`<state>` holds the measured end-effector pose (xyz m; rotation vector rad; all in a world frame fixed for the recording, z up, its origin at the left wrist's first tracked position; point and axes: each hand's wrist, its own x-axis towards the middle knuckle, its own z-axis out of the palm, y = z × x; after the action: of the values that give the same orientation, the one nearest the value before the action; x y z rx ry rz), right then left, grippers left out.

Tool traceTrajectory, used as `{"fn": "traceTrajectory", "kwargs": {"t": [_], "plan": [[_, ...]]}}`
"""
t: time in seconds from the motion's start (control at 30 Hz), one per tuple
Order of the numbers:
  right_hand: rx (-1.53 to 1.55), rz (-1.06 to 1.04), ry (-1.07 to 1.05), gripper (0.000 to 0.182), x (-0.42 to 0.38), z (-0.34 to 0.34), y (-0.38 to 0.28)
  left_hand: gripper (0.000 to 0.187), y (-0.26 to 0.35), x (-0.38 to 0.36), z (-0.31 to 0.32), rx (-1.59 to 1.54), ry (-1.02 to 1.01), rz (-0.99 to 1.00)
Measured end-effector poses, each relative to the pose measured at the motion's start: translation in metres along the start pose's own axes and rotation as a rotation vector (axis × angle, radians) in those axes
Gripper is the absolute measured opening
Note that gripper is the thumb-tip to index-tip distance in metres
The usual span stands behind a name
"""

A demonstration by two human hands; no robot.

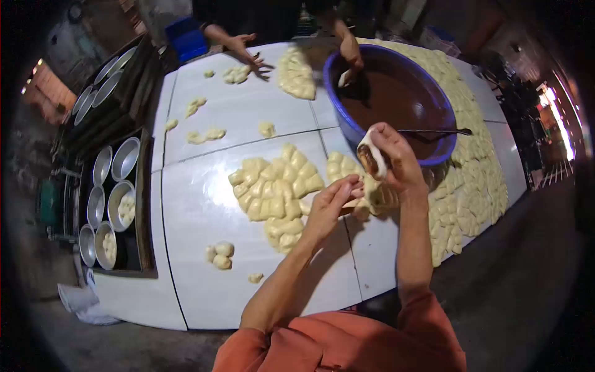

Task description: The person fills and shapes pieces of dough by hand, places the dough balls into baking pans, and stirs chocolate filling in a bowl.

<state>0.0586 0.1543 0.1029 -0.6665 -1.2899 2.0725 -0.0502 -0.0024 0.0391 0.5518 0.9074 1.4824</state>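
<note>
My right hand (400, 158) pinches a flattened piece of dough (379, 166) with brown filling on it, in front of the blue-purple basin (450, 133). Lower and to the left is my left hand (328, 208), its thumb and fingers pinched together; what they hold, if anything, does not show clearly. Brown filling (396, 99) fills the basin, and a utensil with a long dark handle (440, 131) rests across its rim. Beside my left hand lies a cluster of cut dough pieces (273, 186). More dough pieces (341, 166) sit partly hidden behind my hands.
Opposite me, a co-worker's hand (351, 56) reaches into the basin; the other hand (238, 46) hovers over dough. Many flat dough pieces (465, 192) cover the table's right side. Round metal tins (126, 159) stand in trays at left, two holding dough balls. Small dough balls (221, 254) lie nearby.
</note>
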Motion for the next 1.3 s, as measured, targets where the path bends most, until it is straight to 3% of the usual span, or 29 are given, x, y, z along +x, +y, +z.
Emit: {"fn": "traceTrajectory", "kwargs": {"t": [0.13,0.23,0.27,0.33,0.4,0.43,0.53,0.57,0.63,0.7,0.83,0.93,0.97,1.07,1.1,1.23,1.3], "plan": [[0.08,0.07,0.046,0.013,-0.019,0.043,0.051,0.042,-0.011,-0.007,-0.021,-0.375,0.062,0.003],[-0.098,0.161,-0.016,0.014,-0.033,0.057,0.066,0.035,-0.009,-0.029,-0.051,-0.302,0.25,-0.049],[-0.165,0.181,-0.016,0.017,-0.035,0.059,0.075,0.03,-0.012,-0.034,-0.062,-0.356,0.231,0.091],[-0.221,0.157,-0.131,0.029,-0.039,0.069,0.088,0.026,0.004,-0.047,-0.068,-0.378,0.425,0.089],[-0.653,-0.234,-0.165,0.043,-0.037,0.086,0.107,0.027,0.007,-0.054,-0.083,-0.266,0.509,0.097],[-0.825,-0.263,-0.21,0.059,-0.04,0.096,0.106,0.027,0.009,-0.058,-0.089,-0.208,0.55,0.099],[-0.985,-0.376,-0.105,0.042,-0.047,0.124,0.127,0.031,0.013,-0.067,-0.097,-0.112,0.584,0.157],[-1.045,-0.477,-0.025,0.032,-0.046,0.129,0.138,0.035,0.002,-0.066,-0.105,-0.222,0.57,0.182],[-1.057,-0.454,-0.007,0.03,-0.043,0.134,0.147,0.034,0.001,-0.065,-0.114,-0.003,0.615,0.373],[-1.042,-0.468,0.045,0.026,-0.041,0.145,0.148,0.032,0.004,-0.065,-0.119,-0.001,0.649,0.382],[-0.444,-0.132,0.039,0.023,-0.036,0.154,0.154,0.033,0.035,-0.074,-0.129,-0.051,0.493,0.131],[-0.507,0.011,-0.084,0.028,-0.034,0.144,0.148,0.035,0.05,-0.08,-0.142,0.025,0.464,-0.039],[-0.382,0.117,-0.15,0.036,-0.044,0.144,0.14,0.035,0.052,-0.082,-0.142,0.021,0.479,0.022],[-0.634,-0.095,-0.291,0.044,-0.048,0.136,0.146,0.035,0.057,-0.089,-0.143,0.025,0.482,0.018],[-0.662,-0.141,-0.244,0.041,-0.047,0.14,0.144,0.034,0.055,-0.092,-0.141,-0.003,0.451,0.047],[-0.532,-0.394,-0.11,0.028,-0.038,0.139,0.164,0.027,0.054,-0.103,-0.128,0.021,0.465,0.117],[-0.345,-0.351,0.005,0.027,-0.043,0.161,0.164,0.022,0.05,-0.108,-0.135,0.029,0.406,0.117]]}}
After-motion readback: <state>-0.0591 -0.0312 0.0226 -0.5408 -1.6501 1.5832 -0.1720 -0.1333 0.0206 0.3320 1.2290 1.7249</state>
